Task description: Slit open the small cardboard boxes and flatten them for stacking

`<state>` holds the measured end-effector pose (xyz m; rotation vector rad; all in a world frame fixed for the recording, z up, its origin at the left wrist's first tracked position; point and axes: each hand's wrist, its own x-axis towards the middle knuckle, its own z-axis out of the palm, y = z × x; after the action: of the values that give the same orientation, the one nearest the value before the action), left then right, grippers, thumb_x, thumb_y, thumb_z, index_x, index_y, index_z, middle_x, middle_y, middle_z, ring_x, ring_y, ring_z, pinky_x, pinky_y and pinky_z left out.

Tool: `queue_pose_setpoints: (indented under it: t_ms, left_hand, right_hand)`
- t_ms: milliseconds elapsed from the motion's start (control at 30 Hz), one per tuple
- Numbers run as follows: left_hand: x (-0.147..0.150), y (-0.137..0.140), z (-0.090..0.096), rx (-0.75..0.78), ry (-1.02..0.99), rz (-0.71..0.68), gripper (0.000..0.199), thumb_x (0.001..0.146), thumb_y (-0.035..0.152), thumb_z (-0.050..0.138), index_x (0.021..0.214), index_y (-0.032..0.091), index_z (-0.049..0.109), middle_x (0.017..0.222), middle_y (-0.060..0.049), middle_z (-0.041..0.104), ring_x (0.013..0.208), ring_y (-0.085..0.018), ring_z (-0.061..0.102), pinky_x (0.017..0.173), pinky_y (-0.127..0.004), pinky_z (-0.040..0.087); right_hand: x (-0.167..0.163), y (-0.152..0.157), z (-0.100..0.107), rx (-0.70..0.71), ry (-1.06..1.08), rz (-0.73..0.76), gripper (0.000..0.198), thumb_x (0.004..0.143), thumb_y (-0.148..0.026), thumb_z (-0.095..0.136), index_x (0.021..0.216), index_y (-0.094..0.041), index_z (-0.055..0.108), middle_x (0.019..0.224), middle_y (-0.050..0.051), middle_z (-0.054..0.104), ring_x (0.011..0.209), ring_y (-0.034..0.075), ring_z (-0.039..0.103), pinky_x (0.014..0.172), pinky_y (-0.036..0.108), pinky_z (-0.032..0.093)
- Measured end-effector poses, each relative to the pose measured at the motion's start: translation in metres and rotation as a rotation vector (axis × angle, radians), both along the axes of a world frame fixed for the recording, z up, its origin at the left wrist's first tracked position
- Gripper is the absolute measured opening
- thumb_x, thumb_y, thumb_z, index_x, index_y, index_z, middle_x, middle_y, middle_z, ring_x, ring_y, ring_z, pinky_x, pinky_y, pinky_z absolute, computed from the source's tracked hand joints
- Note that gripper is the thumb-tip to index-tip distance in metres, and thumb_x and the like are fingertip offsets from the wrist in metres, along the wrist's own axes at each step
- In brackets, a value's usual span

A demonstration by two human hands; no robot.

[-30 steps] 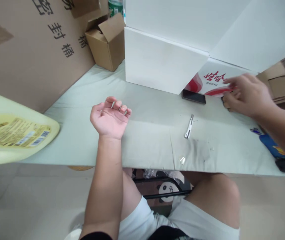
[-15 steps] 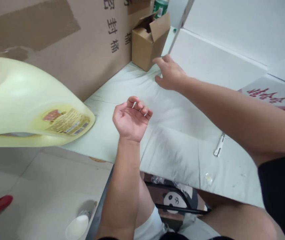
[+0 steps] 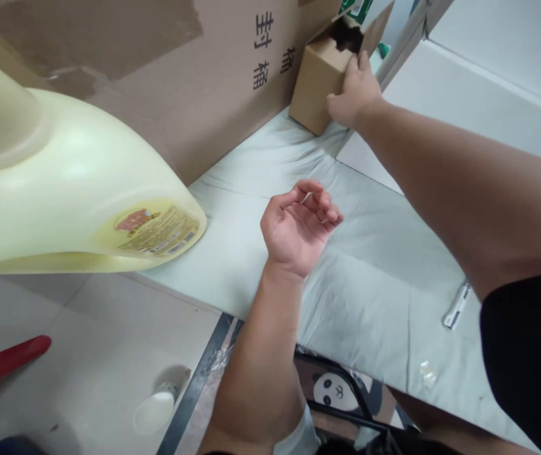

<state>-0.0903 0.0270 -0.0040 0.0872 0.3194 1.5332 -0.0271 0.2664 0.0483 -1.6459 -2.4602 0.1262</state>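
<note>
Small brown cardboard box (image 3: 325,76) with its flaps open stands at the far edge of the pale green cloth-covered table (image 3: 370,253), against the large printed cardboard carton (image 3: 180,69) and beside the white board (image 3: 441,120). The right hand (image 3: 353,91) reaches across and clasps the box's near corner, fingers curled over its rim. The left hand (image 3: 299,224) rests palm up on the cloth, fingers loosely curled, holding nothing. Gripped by one corner only, the light box could tip or spill whatever is hidden inside. The outstretched forearm passes above the small metal tool (image 3: 455,306) lying near the table's edge and might knock it off.
</note>
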Motion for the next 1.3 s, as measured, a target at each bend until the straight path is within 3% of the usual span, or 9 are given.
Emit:
queue_pose_setpoints:
  t_ms: [200, 300, 433, 500, 633, 867, 1067, 1167, 1300]
  left_hand:
    - [-0.02, -0.004, -0.002, -0.126, 0.284, 0.307, 0.029, 0.092, 0.039, 0.05, 0.07, 0.022, 0.058, 0.062, 0.001, 0.053, 0.054, -0.012, 0.054, 0.061, -0.026, 0.052]
    - [-0.028, -0.001, -0.015, -0.234, 0.399, 0.496, 0.026, 0.089, 0.035, 0.05, 0.066, 0.024, 0.052, 0.058, 0.002, 0.048, 0.051, -0.012, 0.049, 0.056, -0.025, 0.046]
    - [-0.018, 0.006, -0.028, -0.258, 0.581, 0.539, 0.02, 0.085, 0.033, 0.054, 0.067, 0.025, 0.051, 0.061, 0.001, 0.051, 0.055, -0.013, 0.051, 0.056, -0.027, 0.043]
    - [-0.004, 0.008, -0.029, -0.218, 0.688, 0.535, 0.021, 0.085, 0.038, 0.056, 0.07, 0.025, 0.053, 0.067, 0.0, 0.055, 0.061, -0.015, 0.056, 0.061, -0.028, 0.045]
    - [0.036, 0.01, -0.02, -0.038, 0.834, 0.447, 0.029, 0.087, 0.051, 0.051, 0.078, 0.026, 0.061, 0.087, -0.005, 0.066, 0.088, -0.02, 0.064, 0.068, -0.029, 0.049]
    - [0.083, 0.006, -0.016, 0.367, 1.146, 0.089, 0.032, 0.078, 0.051, 0.065, 0.088, 0.024, 0.077, 0.116, -0.009, 0.073, 0.117, -0.029, 0.065, 0.088, -0.038, 0.055]
    - [0.092, 0.007, -0.022, 0.281, 1.216, 0.078, 0.036, 0.06, 0.046, 0.082, 0.094, 0.034, 0.078, 0.099, 0.001, 0.078, 0.077, -0.023, 0.064, 0.065, -0.042, 0.051]
    - [0.094, 0.01, -0.026, 0.251, 1.254, 0.083, 0.037, 0.056, 0.045, 0.084, 0.092, 0.037, 0.077, 0.093, 0.002, 0.077, 0.075, -0.024, 0.062, 0.064, -0.044, 0.048]
    - [0.097, 0.016, -0.033, 0.152, 1.229, 0.093, 0.04, 0.051, 0.045, 0.085, 0.089, 0.038, 0.075, 0.074, 0.002, 0.069, 0.07, -0.024, 0.059, 0.062, -0.044, 0.045]
  right_hand:
    - [0.044, -0.08, -0.003, 0.038, 0.083, -0.053, 0.082, 0.096, -0.022, 0.061, 0.165, -0.009, 0.02, 0.176, 0.015, 0.014, 0.163, 0.029, 0.023, 0.132, 0.046, 0.029]
    - [0.105, -0.131, -0.016, 0.067, 0.328, 0.128, 0.076, 0.097, -0.035, 0.063, 0.164, -0.026, 0.029, 0.174, 0.007, 0.025, 0.159, 0.031, 0.033, 0.121, 0.051, 0.049]
    - [0.196, -0.206, -0.025, 0.15, 0.579, 0.405, 0.066, 0.098, -0.046, 0.06, 0.16, -0.045, 0.037, 0.168, -0.003, 0.039, 0.151, 0.033, 0.046, 0.109, 0.052, 0.059]
    - [0.232, -0.239, -0.022, 0.316, 0.597, 0.338, 0.055, 0.099, -0.043, 0.059, 0.152, -0.051, 0.05, 0.157, -0.007, 0.055, 0.142, 0.031, 0.057, 0.107, 0.051, 0.059]
    - [0.284, -0.277, -0.021, 0.528, 0.697, 0.169, 0.036, 0.098, -0.043, 0.06, 0.132, -0.048, 0.071, 0.133, -0.006, 0.073, 0.119, 0.028, 0.071, 0.101, 0.048, 0.059]
    - [0.321, -0.298, -0.085, 0.302, 0.935, -0.039, 0.03, 0.099, -0.043, 0.058, 0.122, -0.035, 0.075, 0.151, 0.006, 0.061, 0.14, 0.031, 0.058, 0.113, 0.058, 0.051]
    - [0.341, -0.312, -0.114, 0.2, 1.002, -0.246, 0.035, 0.102, -0.05, 0.045, 0.122, -0.03, 0.065, 0.134, 0.012, 0.067, 0.128, 0.03, 0.064, 0.097, 0.052, 0.058]
    - [0.355, -0.309, -0.122, 0.238, 0.803, -0.355, 0.024, 0.096, -0.037, 0.05, 0.108, -0.026, 0.068, 0.114, 0.011, 0.071, 0.112, 0.028, 0.067, 0.095, 0.048, 0.057]
    - [0.363, -0.303, -0.138, 0.186, 0.477, -0.394, 0.029, 0.09, -0.034, 0.054, 0.106, -0.022, 0.074, 0.123, 0.017, 0.064, 0.114, 0.032, 0.062, 0.101, 0.052, 0.05]
